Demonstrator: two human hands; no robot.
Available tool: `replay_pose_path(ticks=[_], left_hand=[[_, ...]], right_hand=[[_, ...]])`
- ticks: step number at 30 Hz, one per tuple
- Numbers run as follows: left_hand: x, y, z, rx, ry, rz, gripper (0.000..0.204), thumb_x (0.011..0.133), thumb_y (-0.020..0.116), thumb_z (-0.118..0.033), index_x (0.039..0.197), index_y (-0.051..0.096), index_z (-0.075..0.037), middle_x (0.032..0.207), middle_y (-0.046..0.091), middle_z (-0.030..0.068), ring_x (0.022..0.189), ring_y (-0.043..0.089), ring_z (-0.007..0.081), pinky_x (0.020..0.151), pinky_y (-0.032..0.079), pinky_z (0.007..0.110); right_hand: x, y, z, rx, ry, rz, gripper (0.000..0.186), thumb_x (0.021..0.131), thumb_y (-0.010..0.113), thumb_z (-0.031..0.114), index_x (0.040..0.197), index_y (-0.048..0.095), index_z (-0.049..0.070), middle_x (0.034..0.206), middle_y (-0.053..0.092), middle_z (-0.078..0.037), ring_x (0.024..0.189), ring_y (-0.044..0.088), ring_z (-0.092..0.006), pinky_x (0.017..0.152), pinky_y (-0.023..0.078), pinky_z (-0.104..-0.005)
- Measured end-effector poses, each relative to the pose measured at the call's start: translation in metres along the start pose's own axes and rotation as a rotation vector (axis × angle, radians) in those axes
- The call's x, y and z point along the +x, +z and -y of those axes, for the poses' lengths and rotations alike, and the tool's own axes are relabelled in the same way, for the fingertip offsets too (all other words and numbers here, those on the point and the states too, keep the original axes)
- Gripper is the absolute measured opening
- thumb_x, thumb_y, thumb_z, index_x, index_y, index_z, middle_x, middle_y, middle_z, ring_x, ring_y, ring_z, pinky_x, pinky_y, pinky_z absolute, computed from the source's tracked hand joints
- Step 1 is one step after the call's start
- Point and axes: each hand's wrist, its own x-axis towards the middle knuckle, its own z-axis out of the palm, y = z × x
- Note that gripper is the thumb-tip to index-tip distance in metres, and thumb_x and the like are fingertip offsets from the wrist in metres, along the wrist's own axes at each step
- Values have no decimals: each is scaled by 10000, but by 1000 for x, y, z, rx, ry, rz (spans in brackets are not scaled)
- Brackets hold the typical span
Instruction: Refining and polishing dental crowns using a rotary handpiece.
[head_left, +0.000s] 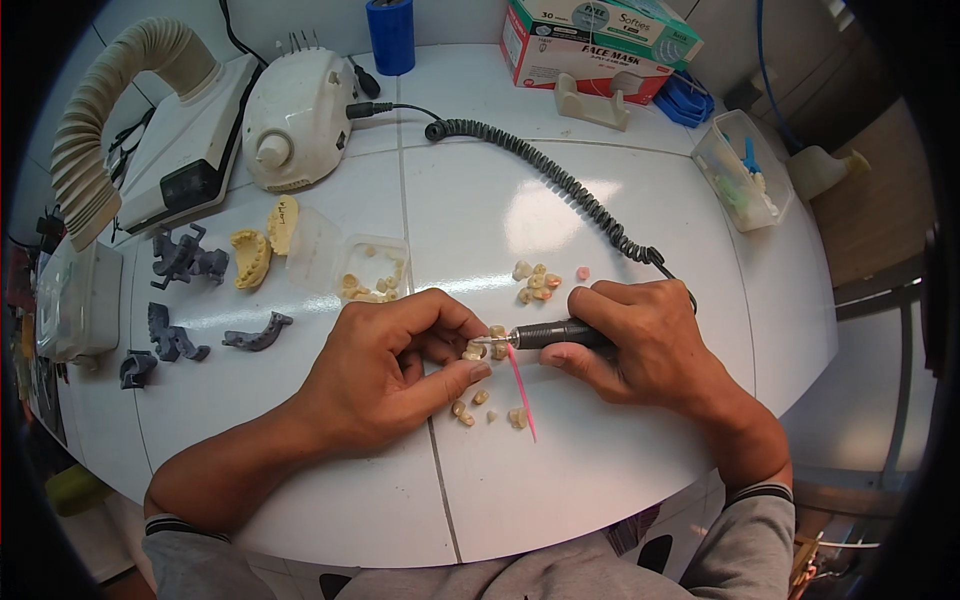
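Observation:
My right hand (650,335) is wrapped round a black rotary handpiece (560,334), held nearly level with its metal nose pointing left. The tip meets a small cream tooth-shaped piece (474,351), pinched between the thumb and fingers of my left hand (385,365). Another tooth-shaped piece (499,343) is beside the nose, partly hidden by it. Just below, a thin pink stick (524,400) slants across the white table (620,460). Several loose tooth pieces (517,418) lie near my left thumb. Beyond my hands rests a cluster of similar pieces (538,287) with a pink bit (583,273).
A coiled black cord (560,180) runs from the white control box (298,120) towards the handpiece. Left of my hands are a clear box (405,262) of tooth pieces, yellow dental casts (250,258) and grey models (183,258). A plastic tub (735,185) stands far right.

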Motion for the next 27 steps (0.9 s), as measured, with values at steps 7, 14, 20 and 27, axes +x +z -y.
replay_pose_path(ticks=[7, 14, 20, 27], left_hand=[[0, 1, 1, -47, 44, -26, 234, 962, 807, -28, 1165, 715, 44, 1034, 795, 93, 805, 723, 73, 678, 535, 204], [1, 2, 9, -5, 58, -19, 261, 942, 818, -23, 1175, 722, 44, 997, 791, 95, 808, 728, 74, 671, 533, 203], [0, 1, -1, 2, 41, -27, 281, 924, 849, -56, 1169, 744, 31, 915, 764, 53, 749, 672, 41, 608, 462, 184], [-1, 1, 3, -19, 5, -33, 289, 924, 862, -89, 1165, 755, 28, 898, 756, 28, 732, 644, 23, 596, 434, 167]], right_hand=[[0, 0, -2, 5, 1, 4, 508, 961, 793, 556, 919, 720, 54, 667, 681, -79, 475, 622, -253, 456, 437, -387], [0, -2, 0, 10, 13, 16, 470, 935, 826, 509, 919, 707, 55, 679, 672, -79, 500, 629, -258, 478, 445, -387], [-1, -2, 1, -15, 12, 20, 435, 912, 860, 458, 892, 683, 61, 687, 660, -78, 527, 640, -252, 497, 456, -382], [-1, -2, 4, -32, 18, 26, 438, 912, 862, 460, 878, 679, 63, 675, 651, -73, 518, 633, -244, 490, 448, -381]])
